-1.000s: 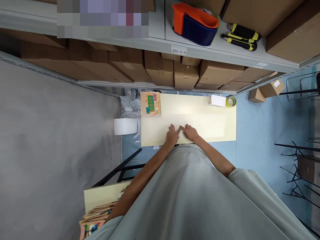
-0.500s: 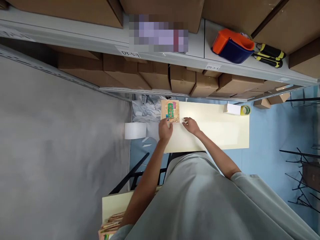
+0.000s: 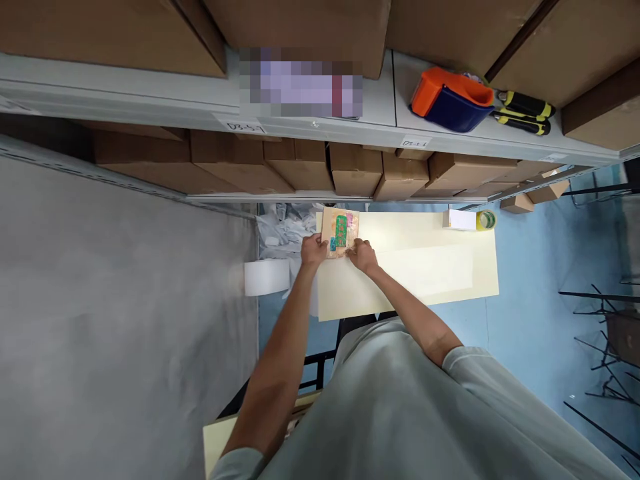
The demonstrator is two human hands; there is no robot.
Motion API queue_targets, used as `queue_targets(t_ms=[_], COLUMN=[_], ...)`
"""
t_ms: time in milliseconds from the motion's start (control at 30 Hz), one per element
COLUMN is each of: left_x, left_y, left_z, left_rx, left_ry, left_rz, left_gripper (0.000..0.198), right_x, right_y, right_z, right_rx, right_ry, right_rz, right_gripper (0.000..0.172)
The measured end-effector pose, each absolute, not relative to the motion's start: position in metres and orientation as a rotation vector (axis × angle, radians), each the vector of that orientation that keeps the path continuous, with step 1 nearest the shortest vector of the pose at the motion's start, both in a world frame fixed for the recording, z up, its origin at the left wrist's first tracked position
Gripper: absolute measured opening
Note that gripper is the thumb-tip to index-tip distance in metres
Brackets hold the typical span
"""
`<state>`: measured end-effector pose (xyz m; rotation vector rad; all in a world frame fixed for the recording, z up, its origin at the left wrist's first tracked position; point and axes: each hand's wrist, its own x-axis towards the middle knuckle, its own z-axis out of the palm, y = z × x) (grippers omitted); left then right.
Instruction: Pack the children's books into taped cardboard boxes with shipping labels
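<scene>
A flat tan square piece [image 3: 352, 233] with green, pink and blue patches is between my two hands, over the left end of the pale table [image 3: 410, 293]. Whether it is a booklet or a board I cannot make out. My left hand [image 3: 313, 251] grips its left edge, thumb on the front. At the lower right corner, my right hand [image 3: 363, 255] has its fingers closed on the edge. The piece looks slightly tilted.
A white box [image 3: 459, 219] and a roll of tape [image 3: 485, 220] stand at the table's far right. Crumpled white wrapping [image 3: 283, 230] and a white roll [image 3: 267, 277] lie left. Overhead, a shelf [image 3: 320, 133] holds cardboard boxes, an orange-and-blue holder [image 3: 453, 99] and black-and-yellow cutters [image 3: 527, 113].
My right hand has moved left onto the tan piece, and my left hand has shifted to its left edge. The piece has been taken hold of by both hands and tilted slightly.
</scene>
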<state>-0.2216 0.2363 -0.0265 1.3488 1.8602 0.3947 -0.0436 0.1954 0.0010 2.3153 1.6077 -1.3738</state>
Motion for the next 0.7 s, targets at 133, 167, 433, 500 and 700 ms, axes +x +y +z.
queue_targets(t_ms=[133,167,433,500,700], left_x=[-0.206,-0.2,-0.112,-0.08,0.037], left_y=[0.247,0.246,0.2,0.181,0.121], left_z=[0.003,0.013,0.074,0.076,0.048], left_rx=[1.502,1.564,1.677,1.568,1.212], left_ry=[1.755,1.713,1.453,1.454,1.432], left_rz=[0.466,0.485,0.674,0.707,0.511], left_gripper=[0.037,0.037,0.026,0.028,0.036], right_x=[-0.027,-0.02,0.107,0.149,0.275], right_y=[0.2,0.201,0.185,0.167,0.091], right_z=[-0.013,-0.015,-0.003,0.008,0.036], right_rx=[2.463,2.524,2.668,2.582,2.776], right_ry=[1.537,1.498,1.588,1.601,1.372], right_rz=[-1.572,-1.656,-2.612,-2.766,-2.555], right_gripper=[0.057,0.06,0.049,0.051,0.059])
